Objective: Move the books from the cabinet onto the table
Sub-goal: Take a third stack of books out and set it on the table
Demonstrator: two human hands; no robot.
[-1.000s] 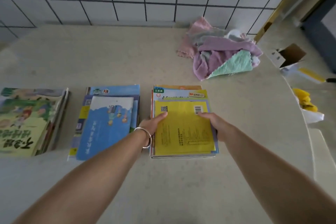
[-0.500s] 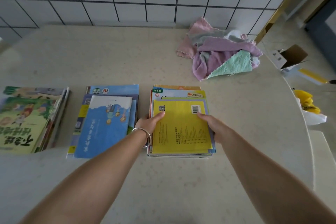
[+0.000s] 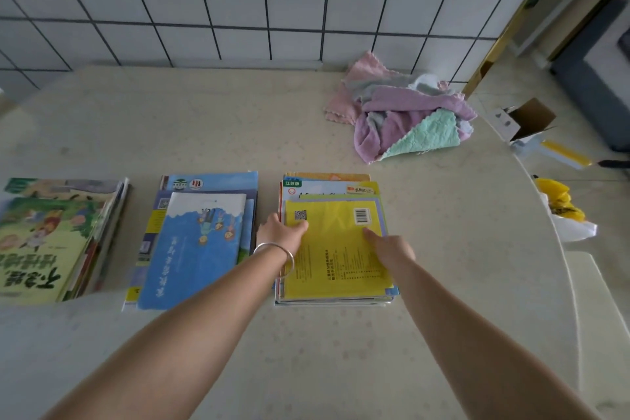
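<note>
Both hands, left (image 3: 283, 232) and right (image 3: 392, 245), are lying flat and open on the yellow book (image 3: 341, 269), topping the pile right of the blue book (image 3: 197, 249) on the tabletop (image 3: 341, 368). Pushing sideways could be sliding the uneven pile apart.

Three stacks of books lie in a row near the front edge of the pale surface (image 3: 211, 119). The left hand (image 3: 280, 235), a metal bangle (image 3: 276, 251) on its wrist, rests at the left edge of the yellow book (image 3: 335, 256) that tops the right stack (image 3: 332, 239), thumb lying on the cover beside a QR code. The right hand (image 3: 392, 247) lies flat on the same cover, fingers pointing toward a barcode. The middle stack (image 3: 199, 242) is topped by a blue book (image 3: 194, 256); the left stack (image 3: 58, 239) shows a green illustrated cover. A heap of pink, purple and mint cloths (image 3: 405, 112) sits toward the far right corner, well apart from the books.
</note>
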